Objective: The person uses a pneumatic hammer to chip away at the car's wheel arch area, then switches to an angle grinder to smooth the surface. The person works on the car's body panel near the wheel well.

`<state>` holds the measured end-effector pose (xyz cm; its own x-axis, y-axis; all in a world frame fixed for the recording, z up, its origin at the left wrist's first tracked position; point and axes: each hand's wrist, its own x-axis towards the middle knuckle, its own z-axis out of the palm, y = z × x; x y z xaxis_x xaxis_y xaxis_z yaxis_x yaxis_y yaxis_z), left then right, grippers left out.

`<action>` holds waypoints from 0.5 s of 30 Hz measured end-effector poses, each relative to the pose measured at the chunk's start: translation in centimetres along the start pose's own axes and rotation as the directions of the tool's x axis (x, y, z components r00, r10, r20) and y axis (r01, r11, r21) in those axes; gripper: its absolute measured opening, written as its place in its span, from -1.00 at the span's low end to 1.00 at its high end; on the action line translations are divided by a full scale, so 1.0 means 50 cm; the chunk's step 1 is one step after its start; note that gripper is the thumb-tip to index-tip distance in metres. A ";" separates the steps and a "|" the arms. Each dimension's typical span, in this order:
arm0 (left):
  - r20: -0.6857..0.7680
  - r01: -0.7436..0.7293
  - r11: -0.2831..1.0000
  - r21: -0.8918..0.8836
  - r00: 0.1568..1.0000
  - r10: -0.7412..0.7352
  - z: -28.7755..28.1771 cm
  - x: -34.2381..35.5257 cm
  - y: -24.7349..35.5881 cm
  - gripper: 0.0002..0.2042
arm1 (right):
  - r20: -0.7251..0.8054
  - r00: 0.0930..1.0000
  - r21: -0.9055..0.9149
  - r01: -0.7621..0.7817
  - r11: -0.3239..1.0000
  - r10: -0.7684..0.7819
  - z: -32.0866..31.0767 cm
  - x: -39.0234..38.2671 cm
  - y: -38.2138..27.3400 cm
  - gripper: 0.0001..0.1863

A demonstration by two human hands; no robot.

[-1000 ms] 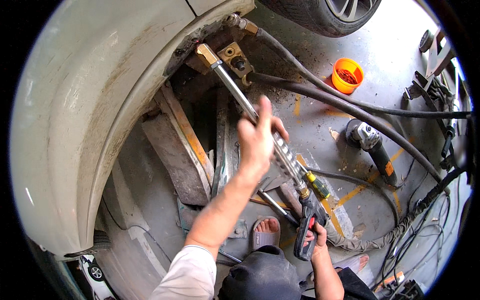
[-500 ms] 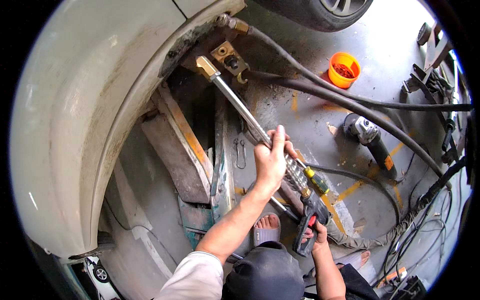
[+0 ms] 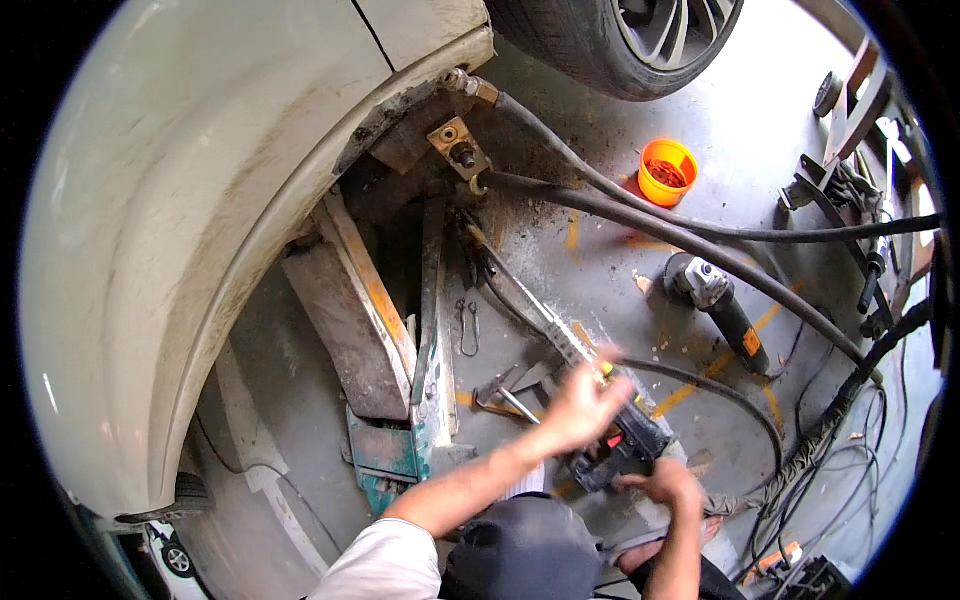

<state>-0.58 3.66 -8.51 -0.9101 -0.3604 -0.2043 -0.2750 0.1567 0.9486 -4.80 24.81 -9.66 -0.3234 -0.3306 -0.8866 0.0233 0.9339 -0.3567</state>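
A long-barrelled spray gun [image 3: 630, 440] with a dark pistol grip and red trigger lies low over the floor, its metal tube [image 3: 530, 305] slanting toward the car. My left hand [image 3: 580, 408], smeared by motion, is above the gun's body, so its hold cannot be made out. A small yellow bit of a screwdriver [image 3: 606, 370] shows beside that hand's fingers. Next to the grip is my right hand [image 3: 668, 484], thumb stretched out and nothing seen in it. A hammer-like tool [image 3: 510, 390] rests on the floor left of the gun.
White car bodywork [image 3: 190, 230] fills the left, with a teal trolley jack [image 3: 385, 445] beneath. Thick black hoses [image 3: 640, 190] cross to the right. An angle grinder [image 3: 715, 300] and an orange tub [image 3: 682, 154] of reddish bits stand on the floor. A tyre [image 3: 585, 45] is at the top.
The spray gun has dropped from in front of the car's underside toward the floor. My left hand has slid back from the tube, and my right hand has come off the grip.
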 end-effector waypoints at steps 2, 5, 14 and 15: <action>0.725 -0.129 0.986 -0.105 0.669 0.165 0.026 -0.028 0.088 -0.67 | -0.201 0.968 0.009 0.152 0.988 -0.148 -0.077 -0.055 -0.026 -0.61; 0.992 0.158 0.981 0.114 -0.079 -0.103 0.069 -0.049 0.120 -0.68 | -0.247 0.863 0.375 0.505 0.777 -0.441 -0.176 -0.091 -0.120 -0.70; 0.680 -0.601 0.382 0.702 0.406 -0.610 0.037 -0.032 -0.029 -0.69 | 0.379 0.923 -0.899 0.383 0.213 -0.062 -0.157 0.006 0.088 -0.67; 0.659 -0.618 0.329 0.714 0.436 -0.613 0.016 -0.029 -0.022 -0.70 | 0.364 0.928 -0.883 0.370 0.290 -0.076 -0.149 -0.018 0.083 -0.68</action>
<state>0.79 4.75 -9.45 -0.4324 0.3532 -0.8296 0.2509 0.9309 0.2655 -11.45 29.98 -8.16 0.0425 -0.4276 -0.9030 -0.9478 0.2685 -0.1717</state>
